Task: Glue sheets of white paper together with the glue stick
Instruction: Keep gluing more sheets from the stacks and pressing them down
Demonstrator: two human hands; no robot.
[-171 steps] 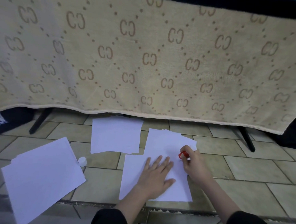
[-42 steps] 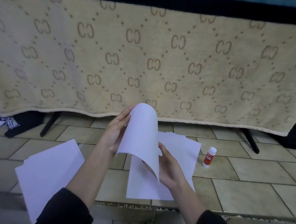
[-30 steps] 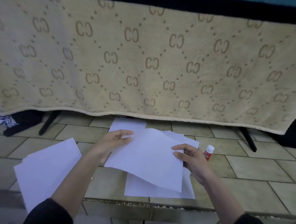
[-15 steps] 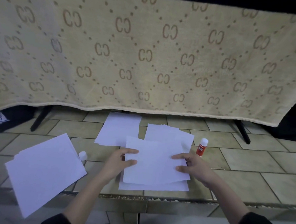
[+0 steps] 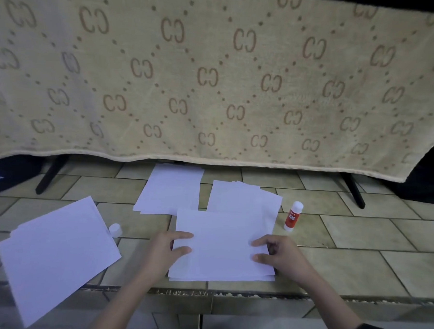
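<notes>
The top sheet [image 5: 221,245] lies on a stack [image 5: 244,201] on the tiled floor [image 5: 356,267], directly in front of me. My left hand [image 5: 166,249] pinches its left edge; my right hand [image 5: 279,255] pinches its right edge. The glue stick [image 5: 293,216] stands upright just right of the stack, uncapped. Its cap [image 5: 115,229] sits beside a second pile [image 5: 55,256] on the left.

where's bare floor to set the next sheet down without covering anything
Bare tiles lie right of the glue stick, out past the right hand. A narrower strip runs between the big left stack and the left hand. It is crowded around the middle stack and the far sheets.
</notes>
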